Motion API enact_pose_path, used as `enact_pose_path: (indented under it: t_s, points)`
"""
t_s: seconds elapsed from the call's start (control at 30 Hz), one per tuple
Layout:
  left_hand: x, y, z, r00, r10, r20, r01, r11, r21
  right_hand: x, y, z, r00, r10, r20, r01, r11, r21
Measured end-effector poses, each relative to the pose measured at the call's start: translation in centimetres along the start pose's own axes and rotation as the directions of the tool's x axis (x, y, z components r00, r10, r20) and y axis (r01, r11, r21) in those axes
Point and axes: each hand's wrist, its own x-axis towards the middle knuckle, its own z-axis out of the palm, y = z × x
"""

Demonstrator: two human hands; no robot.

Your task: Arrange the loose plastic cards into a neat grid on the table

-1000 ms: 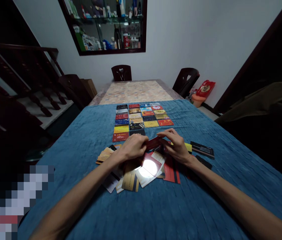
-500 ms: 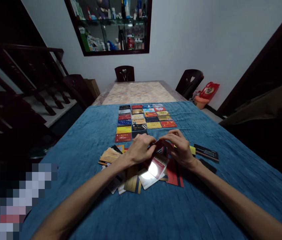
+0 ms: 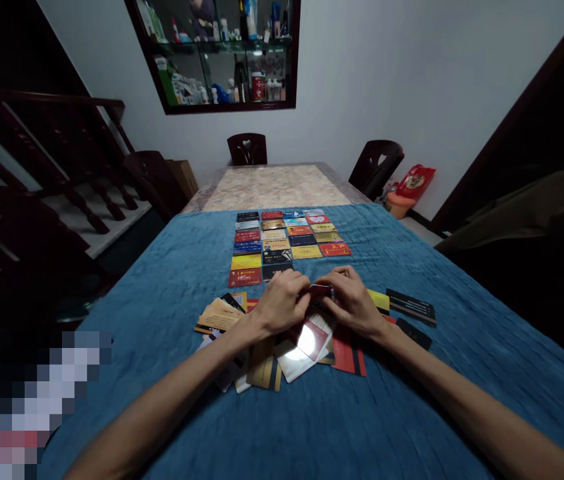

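Two-handed grip on a dark red card (image 3: 320,290), held just above a spread of loose cards (image 3: 289,360). Left hand (image 3: 283,301): pinches the left end between thumb and fingers. Right hand (image 3: 355,303): pinches the opposite end, fingers curled. Underneath, overlapping: gold card (image 3: 266,375) with a dark stripe, red card (image 3: 348,352) likewise striped, strong glare on those in the middle. Left of the left wrist — tan cards (image 3: 218,317) in a fan. Right of the right hand: yellow card (image 3: 379,302), partly hidden, then black card (image 3: 411,307) just beside. Beyond the hands, block of laid-out cards (image 3: 247,261) in four columns, longer on the left side. Beneath everything, blue cloth (image 3: 212,433) — covers the near part of a long table (image 3: 277,183). Farther back: dark chair (image 3: 247,149), red bag (image 3: 416,181) by the wall.
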Motion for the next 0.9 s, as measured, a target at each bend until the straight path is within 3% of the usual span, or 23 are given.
enact_pose_path:
  t_s: [0.13,0.43,0.73,0.9]
  points:
    - [-0.05,0.00,0.06,1.000,0.008,0.000,-0.008,1.000,0.008,-0.33,0.70,0.52,0.996,0.039,0.078,-0.039,0.999,-0.008]
    - [-0.11,0.03,-0.08,0.999,0.005,-0.031,-0.005,1.000,-0.007,-0.30,0.77,0.54,0.993,0.073,0.095,-0.082,0.992,0.092]
    - [-0.15,-0.18,-0.03,0.996,-0.015,-0.091,0.014,1.000,-0.014,0.01,0.63,0.02,0.996,0.071,0.052,-0.076,0.993,0.094]
    - [-0.19,-0.43,0.19,0.996,-0.030,-0.083,0.029,1.000,-0.012,-0.21,0.88,0.23,0.988,0.152,-0.015,-0.148,0.980,0.134]
